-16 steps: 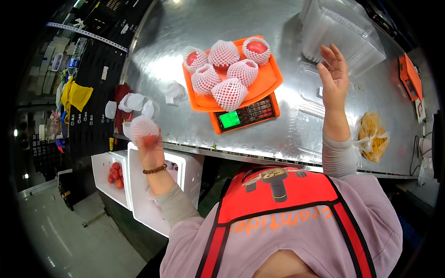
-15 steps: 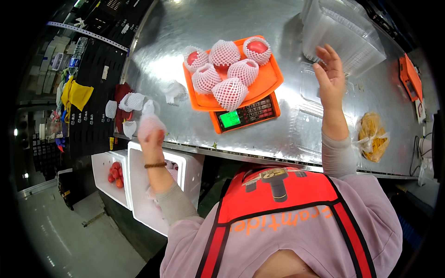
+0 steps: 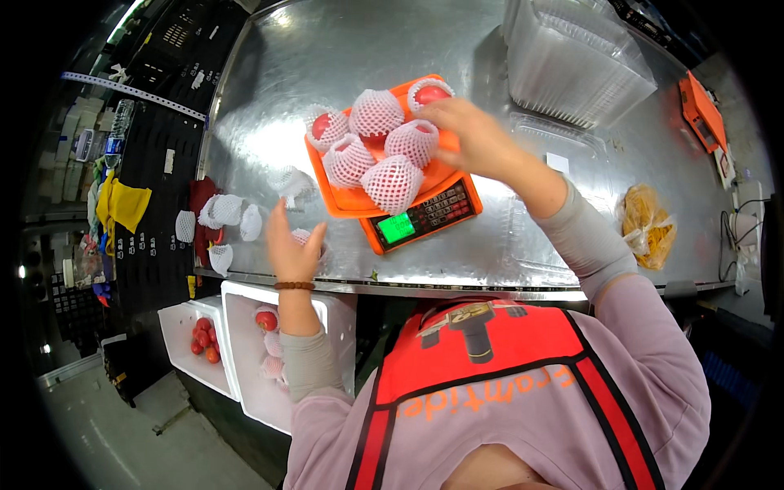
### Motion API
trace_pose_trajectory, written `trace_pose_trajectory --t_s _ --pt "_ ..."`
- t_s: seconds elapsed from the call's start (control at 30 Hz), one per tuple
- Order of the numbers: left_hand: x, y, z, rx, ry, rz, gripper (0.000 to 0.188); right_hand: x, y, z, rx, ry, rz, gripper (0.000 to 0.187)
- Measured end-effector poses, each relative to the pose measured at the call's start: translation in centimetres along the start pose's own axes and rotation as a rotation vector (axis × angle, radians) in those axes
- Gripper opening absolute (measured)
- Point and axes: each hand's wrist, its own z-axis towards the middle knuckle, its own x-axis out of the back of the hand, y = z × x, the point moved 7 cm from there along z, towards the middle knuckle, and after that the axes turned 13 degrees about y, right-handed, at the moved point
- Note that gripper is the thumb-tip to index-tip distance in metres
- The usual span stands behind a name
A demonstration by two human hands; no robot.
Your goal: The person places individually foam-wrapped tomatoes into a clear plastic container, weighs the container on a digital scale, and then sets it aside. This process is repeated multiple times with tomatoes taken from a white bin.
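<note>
An orange scale (image 3: 425, 214) with an orange tray (image 3: 441, 184) stands on the metal table. Several round red fruits in white foam nets (image 3: 377, 114) lie in the tray. My right hand (image 3: 482, 143) reaches over the tray's right side, thumb apart from the fingers. Its fingertips are at the far-right netted fruit (image 3: 430, 93), whose red skin shows. At the table's near edge my left hand (image 3: 291, 249) is spread. Beside its thumb sits a small foam net (image 3: 303, 236), partly hidden by the hand; whether a fruit is inside I cannot tell.
Loose foam nets (image 3: 227, 210) lie at the table's left. Below, one white foam box (image 3: 238, 359) holds netted fruits, another bare red fruits (image 3: 204, 340). At right are stacked clear plastic boxes (image 3: 572, 69), a bag of yellow bands (image 3: 649, 229) and another orange device (image 3: 704, 110).
My right hand has moved left and down onto the tray's right side. My left hand has shifted right and let go of the pink foam-netted thing it held.
</note>
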Motion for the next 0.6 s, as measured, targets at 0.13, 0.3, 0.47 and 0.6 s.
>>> trace_pose_trajectory --t_s 0.13,0.3,0.47,0.6 --pt "-2.6 8.1 5.2 -0.332 -0.057 -0.071 0.075 -3.7 -2.0 -0.3 0.235 -0.094 -0.303 0.056" --pt "-6.2 8.6 7.6 -0.213 -0.372 0.055 0.069 -6.2 -1.4 0.5 0.4 -0.221 -0.51 0.041" --pt "-7.5 8.3 7.0 -0.241 -0.244 -0.008 0.071 -5.2 -1.1 0.6 0.347 -0.353 -0.526 0.066" --pt "-5.5 7.2 6.0 -0.246 -0.038 -0.099 0.069 2.3 -2.2 -0.1 0.095 -0.01 -0.409 0.077"
